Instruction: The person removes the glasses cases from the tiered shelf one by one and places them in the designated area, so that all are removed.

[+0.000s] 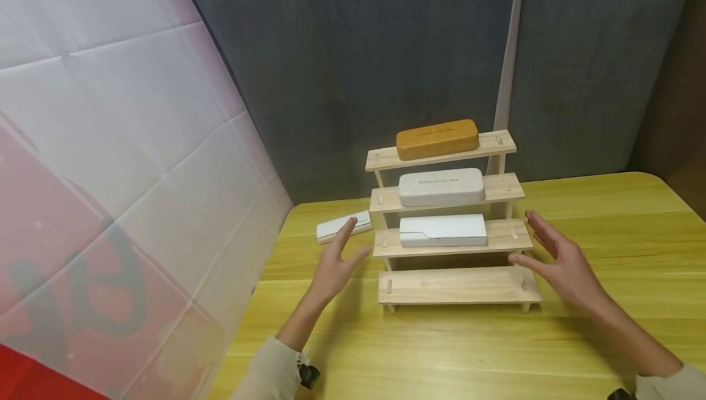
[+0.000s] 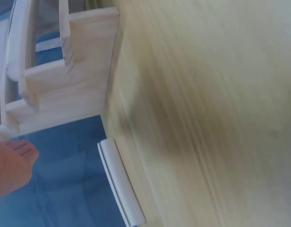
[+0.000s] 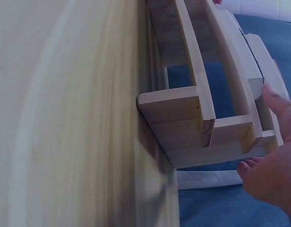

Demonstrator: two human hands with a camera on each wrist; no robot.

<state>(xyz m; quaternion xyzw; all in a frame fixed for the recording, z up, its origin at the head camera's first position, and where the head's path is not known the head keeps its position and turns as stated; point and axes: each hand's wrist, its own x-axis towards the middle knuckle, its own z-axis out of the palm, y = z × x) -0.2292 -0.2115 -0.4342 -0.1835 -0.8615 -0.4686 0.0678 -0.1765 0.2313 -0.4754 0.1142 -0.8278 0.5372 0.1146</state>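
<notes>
1. On either side of the stepped wooden display rack (image 1: 455, 285) we see two bare hands raised above the yellow wooden table (image 1: 607, 216), neither touching anything.
2. We see the left hand (image 1: 334, 267) just left of the rack, at the level of its two lower steps, with fingers straight and loosely spread, thumb out toward the rack, holding nothing.
3. We see the right hand (image 1: 561, 263) just right of the rack, palm turned toward it, fingers straight and slightly fanned, thumb pointing at the end of the bottom step; it too holds nothing.
4. From the right wrist view, we find those fingertips (image 3: 273, 101) near the end of the rack's upper steps, with a small gap between them and the wood.
5. From the left wrist view, we catch only the tips of the left fingers (image 2: 22, 152), apart from the rack's side.
6. We count four steps on the rack: the top one bears a tan glasses case (image 1: 437, 138), the second a pale grey glasses case (image 1: 441, 187), the third a white glasses case (image 1: 443, 231), and the bottom one is bare.
7. We find a fourth, slim white case (image 1: 343, 226) lying flat on the table, left of the rack and just beyond the left hand's fingertips.
</notes>
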